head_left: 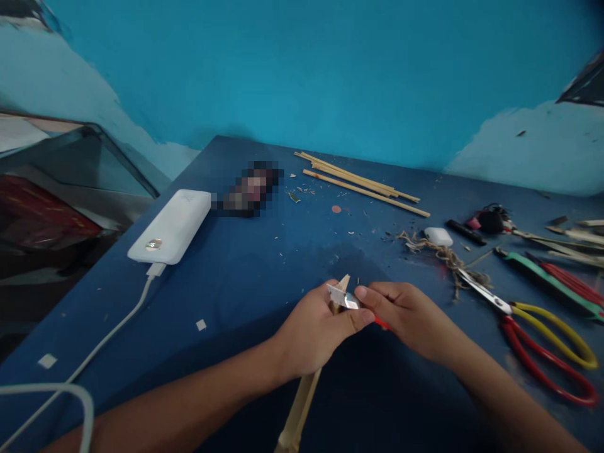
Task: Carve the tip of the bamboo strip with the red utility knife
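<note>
"What's around us?"
"Scissors (504, 307) and twine (450, 257) near our right hand (410, 318), then perhaps pliers (552, 282), blurred; thin rods (365, 193) beyond, a power bank (172, 228) and cable (117, 330) left."
"Room to move?"
"Between power bank and our left hand (309, 333), across the flecked blue desk (245, 270); its left edge slants past the power bank, and a turquoise wall (306, 75) stands behind."
"Our fingers?"
"Left ones grasp a stick (302, 402), low centre; right ones grip a knife (343, 297), its blade at the stick's upper end."
</note>
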